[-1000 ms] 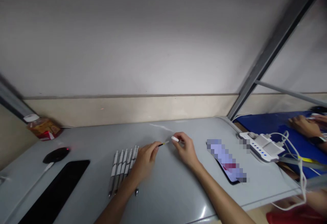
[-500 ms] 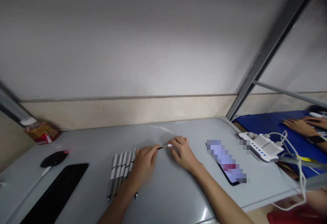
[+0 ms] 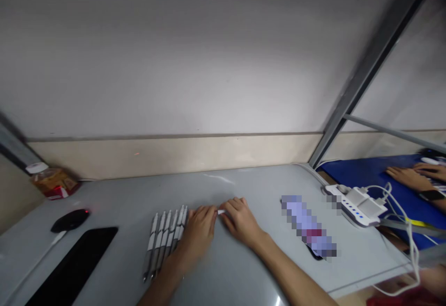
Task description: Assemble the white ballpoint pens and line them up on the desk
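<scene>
A pen (image 3: 220,212) stretches between my two hands, and only a short white section of it shows in the small gap. My left hand (image 3: 202,224) is closed around one end, its fingers hiding the rest. The other end sits in the pinched fingertips of my right hand (image 3: 240,217). Beside and partly behind my left hand and forearm, several white-and-silver pens (image 3: 160,238) lie side by side in a row on the grey table (image 3: 230,269).
On the left are a black computer mouse (image 3: 70,220) with a white cable, a black slab-like object (image 3: 78,262) and a bottle (image 3: 54,182). A phone (image 3: 308,227) and a power strip (image 3: 355,203) lie to the right. Another person's hands (image 3: 409,179) rest over a blue surface (image 3: 362,171).
My hands have come closer together. The dark and yellow part of the pen that showed between them is now hidden, leaving only white. My right hand has shifted left and slightly down.
</scene>
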### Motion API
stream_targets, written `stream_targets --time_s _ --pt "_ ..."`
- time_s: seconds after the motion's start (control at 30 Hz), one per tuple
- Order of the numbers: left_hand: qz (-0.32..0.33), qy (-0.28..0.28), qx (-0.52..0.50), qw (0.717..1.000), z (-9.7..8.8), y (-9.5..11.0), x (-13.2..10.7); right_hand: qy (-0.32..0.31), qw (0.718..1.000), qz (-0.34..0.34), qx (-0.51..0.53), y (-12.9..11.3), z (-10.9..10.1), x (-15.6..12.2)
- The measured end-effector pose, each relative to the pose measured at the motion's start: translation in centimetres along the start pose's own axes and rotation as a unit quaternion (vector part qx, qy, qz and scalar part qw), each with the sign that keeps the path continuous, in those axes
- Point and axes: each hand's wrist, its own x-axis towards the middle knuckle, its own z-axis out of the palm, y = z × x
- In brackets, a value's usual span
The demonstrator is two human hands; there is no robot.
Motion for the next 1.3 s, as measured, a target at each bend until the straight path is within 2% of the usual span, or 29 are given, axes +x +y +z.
stream_targets --time_s 0.3,0.47,0.73,1.03,1.3 --pt "0.015 0.045 0.012 0.999 -0.07 0.38 0.17 -0.024 1.0 0.015 0.007 -0.05 -0.4 -0.06" --pt "0.008 0.016 -0.005 1.0 -0.18 0.25 0.14 -0.018 1.0 0.018 -0.004 -0.22 -0.56 -0.1" --pt "0.002 0.028 -0.021 0.999 -0.19 0.27 0.25 0.0 1.0 0.01 0.009 0.33 -0.13 -0.03" --pt "0.0 0.008 0.023 1.0 0.39 0.0 0.06 -0.029 0.999 0.01 -0.026 -0.2 -0.33 -0.01" --pt "0.017 0.026 0.035 0.999 -0.16 0.41 0.1 -0.055 0.996 0.042 0.061 -0.34 -0.39 -0.33"
